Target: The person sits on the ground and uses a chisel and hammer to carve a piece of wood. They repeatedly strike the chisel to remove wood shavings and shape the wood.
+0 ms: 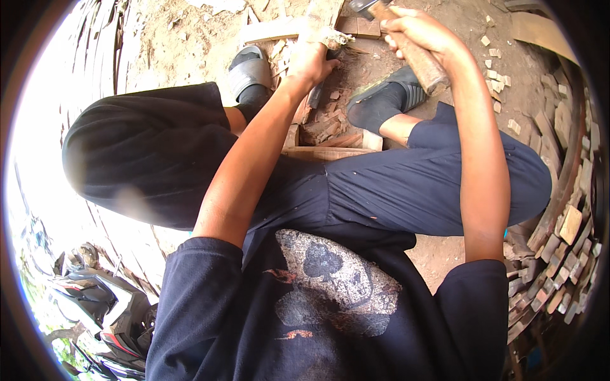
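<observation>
My right hand point(426, 35) is closed around the wooden handle of a hammer point(427, 71), raised at the upper right. Its dark metal head shows at the top edge, partly cut off. My left hand point(309, 63) grips what looks like a chisel point(340, 39), with a pale, frayed end sticking out beside the fingers; a dark part shows below the hand. The fingers hide most of this tool. Wood chips point(330, 130) lie beneath and around it, between my feet. Whether the tool touches wood is hidden by my hand.
My sandalled left foot point(249, 71) and right foot point(387, 98) flank the work spot. A pale board point(273, 30) lies beyond, next to brown wood blocks point(359, 26). Small wood pieces point(495, 79) scatter at right, near stacked offcuts point(565, 267). A motorbike point(105, 305) stands at lower left.
</observation>
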Action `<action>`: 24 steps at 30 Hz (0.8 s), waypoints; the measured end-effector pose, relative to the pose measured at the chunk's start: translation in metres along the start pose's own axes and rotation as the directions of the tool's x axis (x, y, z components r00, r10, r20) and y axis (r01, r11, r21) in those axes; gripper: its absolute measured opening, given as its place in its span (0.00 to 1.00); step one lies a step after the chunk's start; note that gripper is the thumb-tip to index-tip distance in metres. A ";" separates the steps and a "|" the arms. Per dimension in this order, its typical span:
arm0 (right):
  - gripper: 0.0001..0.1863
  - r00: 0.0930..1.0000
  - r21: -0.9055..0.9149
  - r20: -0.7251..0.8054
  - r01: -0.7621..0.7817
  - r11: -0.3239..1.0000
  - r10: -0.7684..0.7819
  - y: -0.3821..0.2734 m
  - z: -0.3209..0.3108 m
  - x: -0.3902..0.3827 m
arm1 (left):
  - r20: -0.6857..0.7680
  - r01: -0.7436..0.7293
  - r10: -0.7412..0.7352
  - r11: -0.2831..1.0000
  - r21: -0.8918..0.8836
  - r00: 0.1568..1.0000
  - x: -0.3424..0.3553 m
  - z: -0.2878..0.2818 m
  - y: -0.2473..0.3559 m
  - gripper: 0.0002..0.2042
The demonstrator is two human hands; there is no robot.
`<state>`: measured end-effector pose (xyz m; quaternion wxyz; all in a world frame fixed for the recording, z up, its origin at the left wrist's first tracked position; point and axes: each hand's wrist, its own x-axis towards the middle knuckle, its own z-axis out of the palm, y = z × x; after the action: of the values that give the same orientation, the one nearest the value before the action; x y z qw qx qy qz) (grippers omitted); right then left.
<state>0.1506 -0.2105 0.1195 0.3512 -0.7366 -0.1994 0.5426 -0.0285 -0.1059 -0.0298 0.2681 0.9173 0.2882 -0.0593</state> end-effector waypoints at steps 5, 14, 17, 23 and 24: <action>0.28 0.986 -0.140 -0.148 0.056 0.989 -0.077 -0.002 0.015 -0.004 | 0.000 -0.054 0.054 0.995 0.079 0.999 0.003 0.005 -0.003 0.18; 0.19 1.000 0.029 -0.013 -0.025 0.999 0.025 0.001 0.017 -0.011 | -0.056 0.002 0.004 0.994 0.108 0.998 -0.004 0.002 -0.006 0.18; 0.21 0.996 0.157 -0.085 0.053 0.986 -0.040 0.001 0.002 0.003 | -0.027 -0.013 0.017 0.993 0.113 1.000 -0.008 -0.004 0.005 0.17; 0.21 0.998 -0.120 -0.031 -0.058 0.991 0.055 0.010 0.036 -0.016 | 0.141 -0.040 0.029 0.997 0.071 0.990 0.002 0.016 -0.002 0.20; 0.20 0.989 -0.159 0.075 -0.116 0.980 0.129 0.019 0.035 -0.010 | 0.199 -0.042 0.024 0.995 0.087 0.980 0.001 0.022 -0.006 0.20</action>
<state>0.1128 -0.2201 0.1063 0.2502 -0.7488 -0.2097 0.5769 -0.0306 -0.1130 -0.0519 0.2546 0.9228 0.2419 -0.1585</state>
